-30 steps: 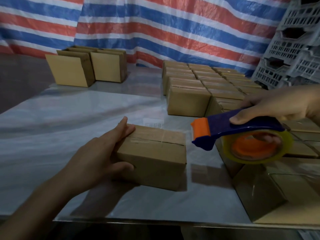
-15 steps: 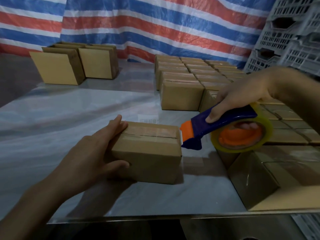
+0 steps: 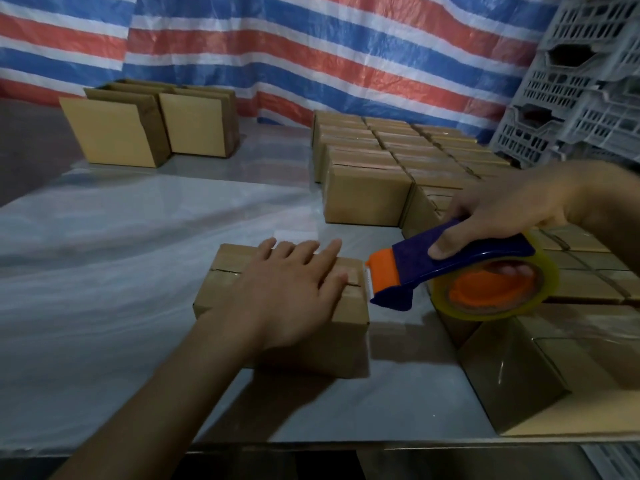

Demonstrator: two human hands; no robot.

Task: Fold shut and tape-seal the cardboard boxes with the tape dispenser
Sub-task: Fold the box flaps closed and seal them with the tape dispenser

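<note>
Surface (image 3: 121,271) is showing as a glossy pale sheet w/ light glaring off it across left & ctr of the frame. Its front edge is running along the btm. Behind it, a tarp (image 3: 311,46) striped red, white & blue is hanging across the whole top of the frame. Grey plastic crates (image 3: 588,81) are standing stacked at upper right. Two open boxes (image 3: 114,136) are standing side by side at upper left, near the tarp. A tight block of closed boxes (image 3: 381,157) is sitting in rows right of ctr, reaching toward the right edge. One bigger carton (image 3: 512,375) is lying tilted at lower right, its dark face catching some shine.

The box (image 3: 225,271) being worked on is sitting on the surface at ctr frame, apart from the block. It's plain brown cardboard w/ flaps folded down & a dark seam running left to right across the top. Can't tell if any tape is on it.

Left hand (image 3: 291,289) is lying flat on the box top, palm down, fingers straight & a bit spread, gripping nothing. Right hand (image 3: 502,209) is gripping the tape dispenser (image 3: 460,258) right of ctr, thumb lying on the blue handle & fingers curling inside the orange core. The dispenser's orange nose (image 3: 382,271) is sitting right at the box's top right edge, at the seam end. The yellowish clear tape roll (image 3: 543,289) is hanging above the boxes at right.
</note>
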